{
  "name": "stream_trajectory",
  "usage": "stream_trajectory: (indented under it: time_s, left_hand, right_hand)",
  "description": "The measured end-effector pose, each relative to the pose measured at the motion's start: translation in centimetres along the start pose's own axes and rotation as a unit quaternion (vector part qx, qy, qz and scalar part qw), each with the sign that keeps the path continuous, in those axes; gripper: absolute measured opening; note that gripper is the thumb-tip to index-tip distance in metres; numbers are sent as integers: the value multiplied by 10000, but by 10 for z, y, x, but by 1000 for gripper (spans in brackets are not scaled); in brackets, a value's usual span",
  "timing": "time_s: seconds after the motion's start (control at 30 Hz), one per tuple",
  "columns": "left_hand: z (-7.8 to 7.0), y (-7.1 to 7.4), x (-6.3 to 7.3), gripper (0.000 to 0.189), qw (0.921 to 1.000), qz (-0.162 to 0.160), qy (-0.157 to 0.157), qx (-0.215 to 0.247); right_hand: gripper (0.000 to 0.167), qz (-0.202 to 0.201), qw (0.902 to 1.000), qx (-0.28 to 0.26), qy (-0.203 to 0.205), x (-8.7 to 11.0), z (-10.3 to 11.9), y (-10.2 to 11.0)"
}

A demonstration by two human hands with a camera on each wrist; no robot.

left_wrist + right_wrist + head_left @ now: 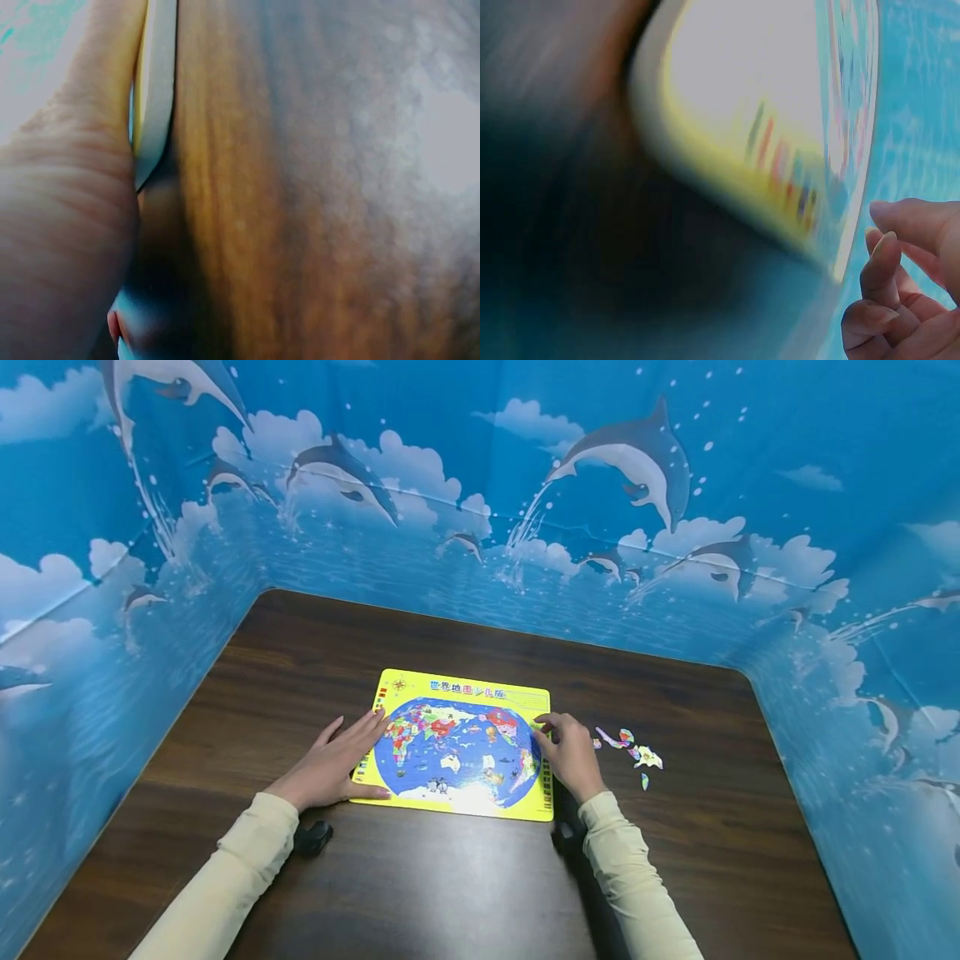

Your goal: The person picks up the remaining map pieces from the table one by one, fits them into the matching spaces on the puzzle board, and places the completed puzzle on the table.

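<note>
A yellow-bordered world map jigsaw puzzle board point(457, 743) lies flat on the dark table, its blue oval filled with coloured land shapes. My left hand point(337, 760) rests over the board's left edge with fingers spread. In the left wrist view, the side of that hand point(67, 217) is close against the board's pale edge point(157, 90). At the board's right edge is my right hand point(570, 752), thumb and index finger bent towards each other with a gap. The right wrist view shows its fingers point(885, 274) loosely curled, no piece visible between them.
Several loose puzzle pieces point(647, 757) lie on the wooden table point(712, 827) to the right of the right hand. A blue dolphin-print curtain point(450, 460) surrounds the table's back and sides. Glare brightens the board's lower middle.
</note>
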State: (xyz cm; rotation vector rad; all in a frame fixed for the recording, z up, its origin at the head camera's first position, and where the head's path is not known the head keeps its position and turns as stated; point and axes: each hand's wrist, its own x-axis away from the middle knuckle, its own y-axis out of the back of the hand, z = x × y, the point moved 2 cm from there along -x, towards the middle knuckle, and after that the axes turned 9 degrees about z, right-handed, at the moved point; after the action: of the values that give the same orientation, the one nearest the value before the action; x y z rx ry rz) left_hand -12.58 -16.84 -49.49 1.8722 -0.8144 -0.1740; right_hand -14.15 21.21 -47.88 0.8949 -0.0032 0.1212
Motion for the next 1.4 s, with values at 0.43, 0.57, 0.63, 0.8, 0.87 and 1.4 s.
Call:
stream_trajectory:
  time_s: [0.43,0.57,0.63,0.8,0.87,1.4]
  left_hand:
    - [5,5,2,119,10000,47,51,-49]
    - [5,6,2,119,9999,40,65,-95]
    - [5,6,2,118,9999,-1,33,-110]
    - [4,5,1,117,10000,-16,-29,-80]
    - [4,4,0,118,10000,21,3,-67]
    - [2,-3,-1,119,10000,50,62,14]
  right_hand:
    - [21,-678,9946,193,-762,15,-62,51]
    - [29,-565,9932,171,-1007,18,-68,51]
    - [31,-527,9931,170,-1035,19,-68,50]
    - [23,-789,9908,401,-1022,18,-71,54]
    - [22,-841,9894,598,-1026,18,-74,56]
    - [12,-585,9916,581,-992,22,-88,65]
